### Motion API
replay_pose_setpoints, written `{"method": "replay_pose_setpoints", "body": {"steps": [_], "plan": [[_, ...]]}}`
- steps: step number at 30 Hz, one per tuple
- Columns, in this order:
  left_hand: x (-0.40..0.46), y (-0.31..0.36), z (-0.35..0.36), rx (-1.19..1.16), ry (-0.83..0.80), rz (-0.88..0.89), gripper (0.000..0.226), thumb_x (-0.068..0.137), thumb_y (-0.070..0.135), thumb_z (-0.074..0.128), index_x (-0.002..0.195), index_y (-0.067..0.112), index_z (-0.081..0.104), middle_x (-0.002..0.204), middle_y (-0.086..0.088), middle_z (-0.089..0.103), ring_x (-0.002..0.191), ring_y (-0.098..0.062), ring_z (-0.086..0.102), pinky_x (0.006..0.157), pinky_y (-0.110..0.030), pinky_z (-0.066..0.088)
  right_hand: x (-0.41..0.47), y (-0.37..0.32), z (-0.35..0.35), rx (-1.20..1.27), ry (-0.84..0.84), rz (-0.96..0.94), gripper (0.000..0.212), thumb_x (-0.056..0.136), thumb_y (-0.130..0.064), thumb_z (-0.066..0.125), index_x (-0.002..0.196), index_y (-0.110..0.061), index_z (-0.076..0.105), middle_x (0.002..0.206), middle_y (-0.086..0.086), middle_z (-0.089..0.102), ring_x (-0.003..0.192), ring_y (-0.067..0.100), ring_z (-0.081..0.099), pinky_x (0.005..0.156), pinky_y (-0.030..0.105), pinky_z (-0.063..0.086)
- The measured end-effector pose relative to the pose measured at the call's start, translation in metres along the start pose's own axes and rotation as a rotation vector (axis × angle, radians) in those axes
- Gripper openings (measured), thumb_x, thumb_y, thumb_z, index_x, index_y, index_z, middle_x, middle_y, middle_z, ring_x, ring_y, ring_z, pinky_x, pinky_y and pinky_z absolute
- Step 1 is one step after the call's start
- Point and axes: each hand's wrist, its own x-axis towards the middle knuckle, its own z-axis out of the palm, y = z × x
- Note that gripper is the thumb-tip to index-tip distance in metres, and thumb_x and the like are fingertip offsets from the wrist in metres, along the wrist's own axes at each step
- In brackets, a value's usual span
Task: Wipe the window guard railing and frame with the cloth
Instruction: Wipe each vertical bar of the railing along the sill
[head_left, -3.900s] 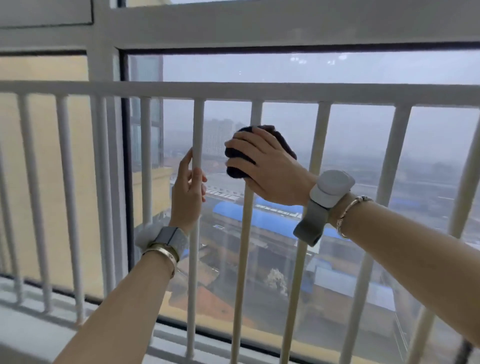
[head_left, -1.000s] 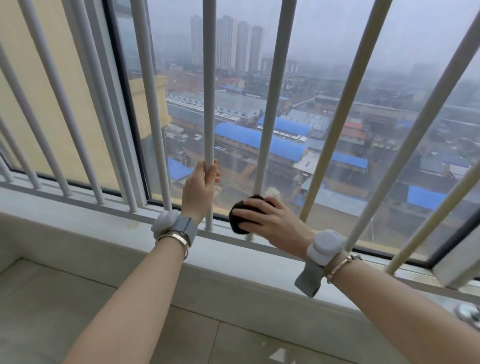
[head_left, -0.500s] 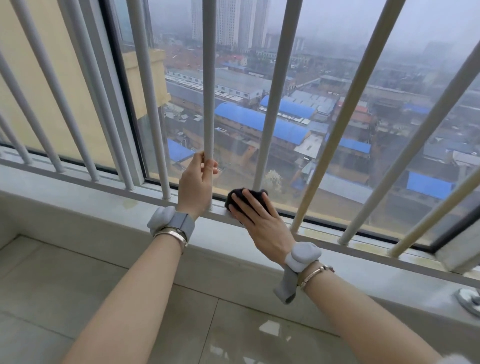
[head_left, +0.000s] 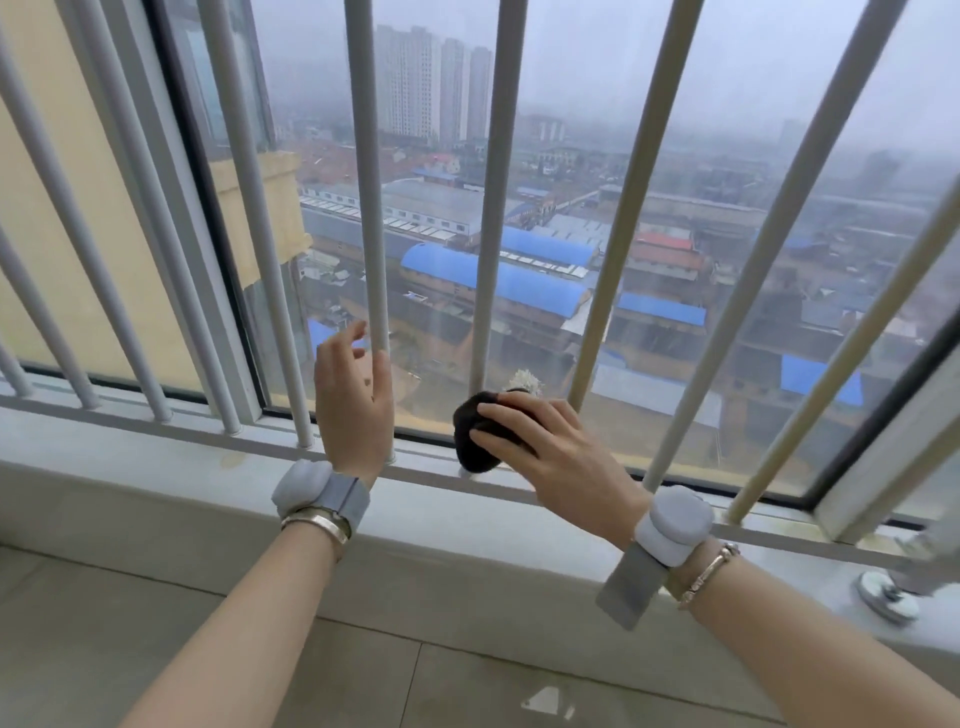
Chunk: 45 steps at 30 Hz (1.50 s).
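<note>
The left hand (head_left: 353, 400) has released the pale grey vertical metal bar (head_left: 371, 218); its fingers now hang relaxed beside it. The right hand (head_left: 545, 452) clamps the dark bunched cloth (head_left: 475, 447) at the neighbouring bar's base, right of that landmark. Repositioning likely follows.

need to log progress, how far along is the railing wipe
Done: can't tell from how the bars look; none shows a clear wiped mark. In hand: the right hand grips the cloth at the foot of one bar, by the bottom rail; the left hand is open beside the next bar. Left: likely the bars to the right and the frame.
</note>
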Motion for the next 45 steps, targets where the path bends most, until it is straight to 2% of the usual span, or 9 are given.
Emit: {"method": "replay_pose_setpoints", "body": {"steps": [7, 11, 16, 21, 25, 29, 36, 40, 45], "plan": [[0.051, 0.094, 0.019, -0.179, 0.051, 0.307, 0.028, 0.095, 0.023, 0.042, 0.114, 0.007, 0.053, 0.107, -0.006, 0.059, 0.093, -0.014, 0.056, 0.069, -0.031, 0.053, 0.031, 0.082, -0.115, -0.281, 0.278, 0.031, 0.039, 0.088, 0.006, 0.052, 0.123, -0.010, 0.061, 0.132, 0.009, 0.052, 0.122, 0.030, 0.043, 0.102, 0.042, 0.038], [0.085, 0.151, 0.029, -0.259, 0.064, 0.300, 0.037, 0.095, 0.032, 0.042, 0.127, 0.013, 0.044, 0.119, -0.003, 0.053, 0.099, -0.013, 0.055, 0.077, -0.036, 0.053, 0.053, 0.114, -0.174, -0.413, 0.362, 0.002, 0.042, 0.086, 0.004, 0.055, 0.125, -0.010, 0.057, 0.132, 0.009, 0.044, 0.115, 0.031, 0.042, 0.096, 0.044, 0.043], [0.120, 0.188, 0.037, -0.294, 0.057, 0.166, 0.046, 0.097, 0.039, 0.035, 0.140, 0.022, 0.030, 0.129, -0.004, 0.054, 0.094, -0.013, 0.060, 0.066, -0.025, 0.046, 0.089, 0.143, -0.213, -0.560, 0.409, -0.045, 0.054, 0.084, 0.002, 0.059, 0.132, -0.020, 0.044, 0.136, 0.005, 0.035, 0.118, 0.030, 0.036, 0.098, 0.044, 0.038], [0.142, 0.199, 0.038, -0.447, -0.025, 0.131, 0.044, 0.101, 0.031, 0.032, 0.143, 0.034, 0.020, 0.084, 0.007, 0.061, 0.058, -0.002, 0.059, 0.055, -0.034, 0.053, 0.134, 0.168, -0.251, -0.700, 0.501, -0.027, 0.056, 0.082, 0.001, 0.059, 0.130, -0.025, 0.050, 0.138, 0.001, 0.045, 0.121, 0.025, 0.034, 0.095, 0.039, 0.030], [0.144, 0.196, 0.037, -0.486, -0.041, 0.123, 0.042, 0.101, 0.027, 0.032, 0.139, 0.039, 0.022, 0.070, 0.007, 0.049, 0.049, -0.001, 0.049, 0.051, -0.033, 0.047, 0.163, 0.186, -0.265, -0.697, 0.433, 0.018, 0.047, 0.089, -0.006, 0.052, 0.133, -0.024, 0.050, 0.142, 0.004, 0.045, 0.130, 0.025, 0.031, 0.104, 0.037, 0.022], [0.144, 0.197, 0.041, -0.500, -0.012, 0.110, 0.043, 0.101, 0.025, 0.032, 0.142, 0.035, 0.024, 0.072, 0.011, 0.049, 0.050, 0.000, 0.048, 0.047, -0.016, 0.042, 0.160, 0.191, -0.236, -0.569, 0.370, 0.023, 0.039, 0.097, -0.014, 0.041, 0.134, -0.014, 0.049, 0.149, 0.015, 0.033, 0.139, 0.039, 0.021, 0.115, 0.051, 0.015], [0.141, 0.200, 0.037, -0.523, -0.048, 0.099, 0.042, 0.101, 0.024, 0.032, 0.139, 0.042, 0.025, 0.090, -0.011, 0.059, 0.053, -0.001, 0.047, 0.052, -0.024, 0.041, 0.116, 0.160, -0.166, -0.396, 0.266, 0.003, 0.026, 0.092, -0.009, 0.051, 0.116, -0.010, 0.062, 0.139, 0.011, 0.047, 0.137, 0.035, 0.027, 0.108, 0.048, 0.031], [0.144, 0.200, 0.034, -0.508, -0.075, 0.092, 0.045, 0.101, 0.024, 0.031, 0.143, 0.037, 0.021, 0.074, 0.005, 0.049, 0.057, -0.008, 0.046, 0.059, -0.033, 0.044, 0.100, 0.147, -0.171, -0.359, 0.146, -0.051, 0.035, 0.077, 0.000, 0.068, 0.107, -0.016, 0.065, 0.132, 0.003, 0.055, 0.129, 0.026, 0.037, 0.097, 0.040, 0.037], [0.143, 0.196, 0.038, -0.502, -0.056, 0.109, 0.045, 0.101, 0.024, 0.032, 0.144, 0.035, 0.021, 0.072, 0.006, 0.049, 0.052, -0.003, 0.046, 0.052, -0.018, 0.039, 0.137, 0.159, -0.225, -0.519, 0.293, -0.046, 0.035, 0.083, -0.001, 0.058, 0.113, -0.017, 0.063, 0.137, 0.003, 0.051, 0.130, 0.027, 0.035, 0.098, 0.041, 0.031]]}}
